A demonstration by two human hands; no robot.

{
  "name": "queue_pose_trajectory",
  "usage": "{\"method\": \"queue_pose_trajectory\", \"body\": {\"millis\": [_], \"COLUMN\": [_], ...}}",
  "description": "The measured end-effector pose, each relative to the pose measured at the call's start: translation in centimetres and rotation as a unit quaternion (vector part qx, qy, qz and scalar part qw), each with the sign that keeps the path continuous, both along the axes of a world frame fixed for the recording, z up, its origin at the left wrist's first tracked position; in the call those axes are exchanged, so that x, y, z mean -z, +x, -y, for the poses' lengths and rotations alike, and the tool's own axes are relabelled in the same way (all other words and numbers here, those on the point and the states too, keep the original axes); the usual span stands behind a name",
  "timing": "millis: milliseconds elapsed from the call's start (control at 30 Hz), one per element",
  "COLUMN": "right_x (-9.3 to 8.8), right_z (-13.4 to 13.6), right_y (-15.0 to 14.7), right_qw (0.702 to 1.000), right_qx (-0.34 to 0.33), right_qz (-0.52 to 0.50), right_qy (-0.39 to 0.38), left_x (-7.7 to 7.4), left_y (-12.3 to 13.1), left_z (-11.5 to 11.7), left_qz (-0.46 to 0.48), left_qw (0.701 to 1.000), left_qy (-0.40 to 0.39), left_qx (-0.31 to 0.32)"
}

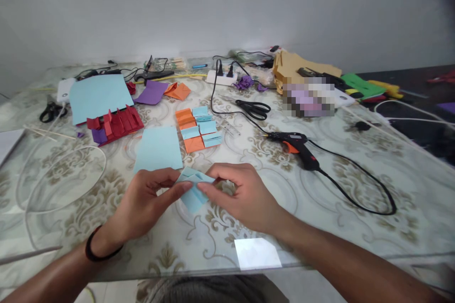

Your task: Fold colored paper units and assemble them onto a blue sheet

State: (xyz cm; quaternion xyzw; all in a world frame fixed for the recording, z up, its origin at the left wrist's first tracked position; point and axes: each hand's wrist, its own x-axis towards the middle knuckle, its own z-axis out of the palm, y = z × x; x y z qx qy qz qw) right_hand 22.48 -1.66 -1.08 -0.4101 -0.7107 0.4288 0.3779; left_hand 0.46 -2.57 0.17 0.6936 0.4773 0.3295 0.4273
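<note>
Between my two hands is a small folded piece of light blue paper (pixel 195 199), held just above the table near its front edge. My left hand (pixel 145 201) pinches its left side, thumb on top. From the right, my right hand (pixel 245 194) pinches the opposite side, its thumb pressed on the folds. Just beyond lie a flat light blue sheet (pixel 159 147) and a group of folded orange and blue paper pieces (pixel 199 129). Further left rests a row of folded red paper pieces (pixel 121 123) with a purple one at its end.
A black glue gun (pixel 298 147) lies on the right with its cable looped. Black-handled scissors (pixel 253 108) rest beyond it, near a white power strip (pixel 221 77). At the back left are a larger blue sheet (pixel 97 94) and purple paper (pixel 152 92).
</note>
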Motion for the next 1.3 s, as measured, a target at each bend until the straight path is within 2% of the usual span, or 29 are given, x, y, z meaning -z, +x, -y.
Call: {"method": "queue_pose_trajectory", "body": {"millis": [167, 400, 500, 633, 833, 1067, 1300], "right_x": [-0.6, -0.7, -0.3, 0.0, 0.2, 0.5, 0.8], "right_z": [-0.3, -0.5, -0.3, -0.3, -0.3, -0.3, -0.2], "right_y": [0.9, 0.9, 0.6, 0.5, 0.5, 0.2, -0.1], "right_qw": [0.996, 0.997, 0.996, 0.994, 0.988, 0.965, 0.96], "right_qx": [-0.068, -0.04, -0.018, -0.006, 0.011, -0.015, -0.015], "right_qz": [-0.05, -0.068, -0.052, -0.039, -0.058, -0.087, -0.11], "right_qy": [-0.037, 0.026, 0.067, 0.098, 0.141, 0.246, 0.258], "left_x": [-0.1, 0.8, 1.0, 1.1, 0.6, 0.4, 0.6], "left_y": [0.0, -0.2, -0.3, -0.5, -0.5, -0.3, -0.3], "left_z": [-0.1, -0.2, -0.2, 0.0, 0.2, 0.1, 0.4], "left_qz": [0.046, 0.105, 0.08, 0.004, -0.006, 0.0, 0.014], "left_qw": [0.998, 0.994, 0.997, 0.997, 0.983, 0.977, 0.973], "left_qy": [-0.03, -0.009, 0.01, 0.078, 0.184, 0.21, 0.23], "left_qx": [-0.012, -0.029, -0.015, -0.012, -0.02, 0.032, 0.025]}}
